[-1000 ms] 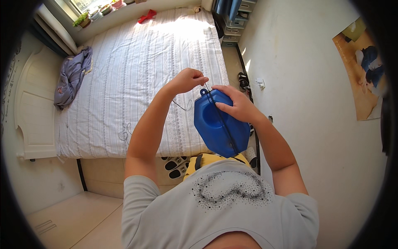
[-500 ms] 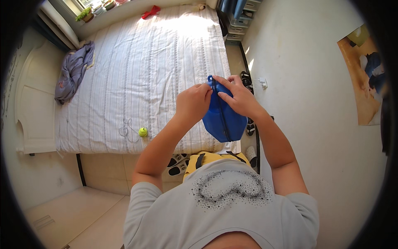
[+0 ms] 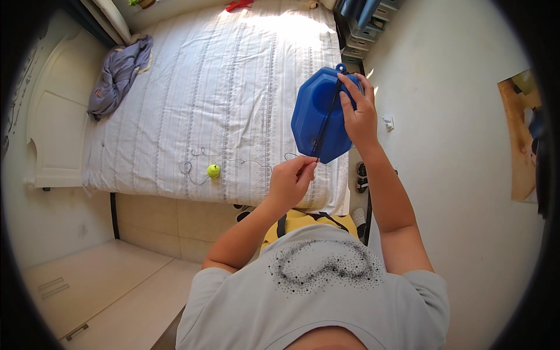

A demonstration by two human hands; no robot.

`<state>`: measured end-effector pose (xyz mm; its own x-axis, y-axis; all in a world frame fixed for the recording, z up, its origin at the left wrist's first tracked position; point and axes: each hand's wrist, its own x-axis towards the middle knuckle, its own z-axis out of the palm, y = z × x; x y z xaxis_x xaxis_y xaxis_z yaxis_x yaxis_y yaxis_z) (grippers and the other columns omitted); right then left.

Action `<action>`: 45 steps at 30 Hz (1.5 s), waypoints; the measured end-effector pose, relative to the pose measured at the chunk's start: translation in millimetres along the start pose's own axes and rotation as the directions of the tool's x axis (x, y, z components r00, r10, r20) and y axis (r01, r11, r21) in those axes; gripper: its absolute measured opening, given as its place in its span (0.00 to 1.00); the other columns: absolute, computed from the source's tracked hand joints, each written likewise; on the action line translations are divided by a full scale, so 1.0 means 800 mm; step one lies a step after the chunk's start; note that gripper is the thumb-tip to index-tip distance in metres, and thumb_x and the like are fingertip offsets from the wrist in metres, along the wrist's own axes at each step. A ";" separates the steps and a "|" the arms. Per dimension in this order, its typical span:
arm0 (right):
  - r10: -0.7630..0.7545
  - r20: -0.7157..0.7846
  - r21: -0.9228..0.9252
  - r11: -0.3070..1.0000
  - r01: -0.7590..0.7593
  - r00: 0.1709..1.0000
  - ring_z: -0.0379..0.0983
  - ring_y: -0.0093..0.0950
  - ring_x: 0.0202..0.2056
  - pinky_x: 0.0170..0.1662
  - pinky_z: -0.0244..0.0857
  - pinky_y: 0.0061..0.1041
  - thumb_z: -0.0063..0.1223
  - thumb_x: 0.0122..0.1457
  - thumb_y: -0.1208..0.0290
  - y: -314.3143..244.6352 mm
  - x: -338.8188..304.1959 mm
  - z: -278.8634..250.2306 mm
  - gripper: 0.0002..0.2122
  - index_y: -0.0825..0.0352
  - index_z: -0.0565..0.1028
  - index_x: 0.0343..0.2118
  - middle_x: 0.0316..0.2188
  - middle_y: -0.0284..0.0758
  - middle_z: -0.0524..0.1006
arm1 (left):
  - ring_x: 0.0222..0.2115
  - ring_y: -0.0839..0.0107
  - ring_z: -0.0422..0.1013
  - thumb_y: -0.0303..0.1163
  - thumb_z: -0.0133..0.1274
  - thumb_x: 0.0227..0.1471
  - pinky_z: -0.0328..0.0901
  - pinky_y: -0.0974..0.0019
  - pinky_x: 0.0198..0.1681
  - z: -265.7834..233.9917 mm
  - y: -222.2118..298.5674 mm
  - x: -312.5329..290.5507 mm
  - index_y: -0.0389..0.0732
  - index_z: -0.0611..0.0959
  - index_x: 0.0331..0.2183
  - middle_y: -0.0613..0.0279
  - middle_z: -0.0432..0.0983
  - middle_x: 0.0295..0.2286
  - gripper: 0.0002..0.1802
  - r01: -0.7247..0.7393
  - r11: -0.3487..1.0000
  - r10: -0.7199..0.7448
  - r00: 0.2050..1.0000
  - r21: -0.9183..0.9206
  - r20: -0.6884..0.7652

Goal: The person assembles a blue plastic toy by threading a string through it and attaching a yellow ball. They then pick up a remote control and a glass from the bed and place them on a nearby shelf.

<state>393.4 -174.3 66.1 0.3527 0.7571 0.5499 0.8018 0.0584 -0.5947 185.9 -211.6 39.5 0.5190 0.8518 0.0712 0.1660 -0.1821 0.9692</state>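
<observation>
A blue plastic tennis trainer base (image 3: 306,119), many-sided with a round hollow, is held up above the bed's right side. My right hand (image 3: 360,111) grips its upper right edge near the small loop, with fingers over the face. A black cord (image 3: 328,119) runs lengthwise across the base. At the lower edge my left hand (image 3: 291,179) is closed in a pinch on this cord. A thin string (image 3: 245,161) trails over the bedspread beside a yellow-green tennis ball (image 3: 213,171).
The bed (image 3: 157,146) has a striped white cover and a white headboard (image 3: 58,116). A grey-purple garment (image 3: 119,73) lies at its left, a red cloth item (image 3: 238,5) at the far side. Shoes (image 3: 361,178) and a plugged-in charger (image 3: 387,122) are along the right wall.
The base has moved up and turned its hollow face into view. My left hand has gone from the upper end down to the cord at the lower edge.
</observation>
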 end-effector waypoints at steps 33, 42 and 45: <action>0.759 -0.044 0.562 0.556 -0.612 0.649 0.67 0.37 0.49 0.51 0.64 0.31 0.37 0.62 0.64 0.321 -0.034 -0.200 0.20 0.64 0.65 0.56 0.52 0.42 0.67 | 0.35 0.54 0.72 0.39 0.36 0.56 0.64 0.55 0.35 -0.506 0.037 -0.297 0.45 0.77 0.34 0.54 0.77 0.34 0.15 0.853 0.151 0.105 0.489 0.500 -0.866; 0.775 -0.056 0.530 0.557 -0.639 0.629 0.68 0.37 0.48 0.50 0.64 0.31 0.37 0.62 0.63 0.342 -0.060 -0.158 0.19 0.62 0.66 0.55 0.52 0.42 0.67 | 0.36 0.53 0.71 0.42 0.37 0.57 0.65 0.55 0.36 -0.472 0.072 -0.176 0.45 0.78 0.32 0.54 0.77 0.33 0.17 0.739 0.226 0.221 0.595 0.634 -0.773; 0.781 -0.119 0.544 0.568 -0.618 0.613 0.68 0.37 0.49 0.50 0.64 0.31 0.37 0.62 0.63 0.334 -0.058 -0.176 0.19 0.62 0.66 0.55 0.52 0.42 0.67 | 0.35 0.53 0.72 0.43 0.39 0.57 0.64 0.55 0.36 -0.488 0.061 -0.124 0.41 0.78 0.32 0.52 0.76 0.31 0.18 0.684 0.301 0.302 0.593 0.665 -0.746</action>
<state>659.2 -285.4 -35.8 0.8998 0.4324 -0.0579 -0.0254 -0.0805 -0.9964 -185.0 -113.4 171.9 -0.2678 0.8171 0.5106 0.9623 0.2010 0.1832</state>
